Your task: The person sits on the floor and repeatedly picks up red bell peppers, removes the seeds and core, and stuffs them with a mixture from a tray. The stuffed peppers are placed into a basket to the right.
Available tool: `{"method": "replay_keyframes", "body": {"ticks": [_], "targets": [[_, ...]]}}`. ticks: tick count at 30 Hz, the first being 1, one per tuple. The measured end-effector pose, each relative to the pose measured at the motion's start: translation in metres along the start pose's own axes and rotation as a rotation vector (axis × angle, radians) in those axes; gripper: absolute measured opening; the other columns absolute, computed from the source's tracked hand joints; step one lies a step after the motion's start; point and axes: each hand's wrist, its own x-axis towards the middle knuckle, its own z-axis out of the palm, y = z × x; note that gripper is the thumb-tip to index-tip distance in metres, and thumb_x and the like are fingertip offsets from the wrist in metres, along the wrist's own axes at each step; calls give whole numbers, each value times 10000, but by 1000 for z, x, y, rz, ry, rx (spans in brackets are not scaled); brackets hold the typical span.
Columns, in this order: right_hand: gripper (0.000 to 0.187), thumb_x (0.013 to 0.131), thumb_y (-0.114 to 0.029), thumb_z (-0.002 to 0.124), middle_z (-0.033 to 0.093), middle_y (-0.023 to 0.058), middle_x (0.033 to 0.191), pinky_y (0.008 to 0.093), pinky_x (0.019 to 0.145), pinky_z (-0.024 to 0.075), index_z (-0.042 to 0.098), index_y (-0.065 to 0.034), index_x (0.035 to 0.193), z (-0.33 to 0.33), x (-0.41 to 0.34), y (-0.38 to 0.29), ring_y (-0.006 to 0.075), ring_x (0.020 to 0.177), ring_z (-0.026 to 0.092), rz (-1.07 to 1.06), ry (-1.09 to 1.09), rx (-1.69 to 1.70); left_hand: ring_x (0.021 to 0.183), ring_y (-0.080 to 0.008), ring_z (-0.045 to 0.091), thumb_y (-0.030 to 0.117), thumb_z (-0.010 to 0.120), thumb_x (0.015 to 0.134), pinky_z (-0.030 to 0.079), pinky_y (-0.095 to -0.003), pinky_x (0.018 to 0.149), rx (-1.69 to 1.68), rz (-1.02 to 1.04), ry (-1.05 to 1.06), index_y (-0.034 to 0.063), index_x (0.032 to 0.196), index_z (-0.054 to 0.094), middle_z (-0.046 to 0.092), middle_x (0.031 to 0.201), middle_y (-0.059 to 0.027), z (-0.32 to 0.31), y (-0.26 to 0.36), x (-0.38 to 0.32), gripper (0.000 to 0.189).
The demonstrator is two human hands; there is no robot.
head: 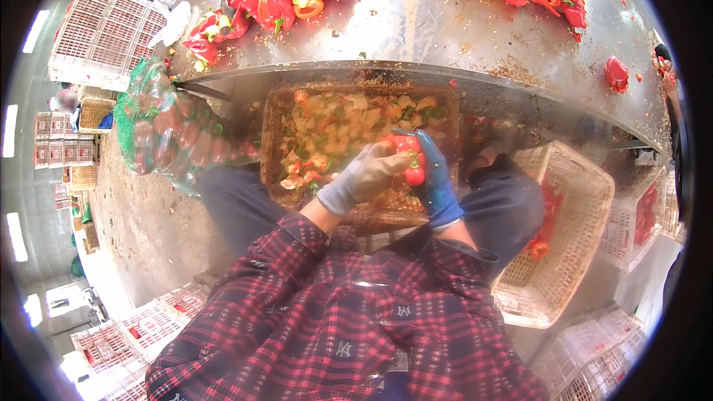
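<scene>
A red bell pepper (413, 170) with a green stem is between my two gloved hands, above a brown crate (268, 133). My right hand (435, 170), in a blue glove, wraps its far right side. From the left, my left hand (365, 175), in a grey glove with stained fingers, presses its fingertips against the pepper near the stem. Whether it also holds a small tool cannot be seen. Beneath my hands, pepper cores and scraps (356, 128) with pale seeds and green stems fill the crate, which stands between my knees.
A seed-strewn metal table (412, 28) carries piles of red peppers (273, 3); its edge runs just past the crate. A green mesh sack (161, 122) of peppers stands left. At right is a pale plastic crate (579, 234) with red pepper pieces (548, 217). Stacked crates (106, 28) stand further off.
</scene>
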Motion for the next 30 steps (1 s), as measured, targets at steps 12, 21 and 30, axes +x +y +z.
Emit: {"method": "replay_keyframes", "body": {"ticks": [12,21,30], "targets": [[251,952,-186,622,708,38,972,264,772,501,725,14,1063,-15,11,15,91,850,615,-140,149,-246,567,-91,535,350,607,964,425,-290,546,457,181,115,-1,850,663,567,608,-36,4,5,-6,373],[271,920,-192,671,696,49,1003,273,793,503,710,15,1089,-6,7,8,113,893,618,-139,129,-402,779,-87,599,302,688,929,495,-287,678,-48,8,75,48,1141,684,669,861,-48,2,2,-9,330],[400,973,-257,619,659,87,1166,313,913,513,604,18,1263,-9,-3,18,162,1034,631,-232,-39,-103,664,-259,648,377,781,807,503,-390,621,1042,68,304,67,852,649,624,722,-129,-25,28,-29,339]]}}
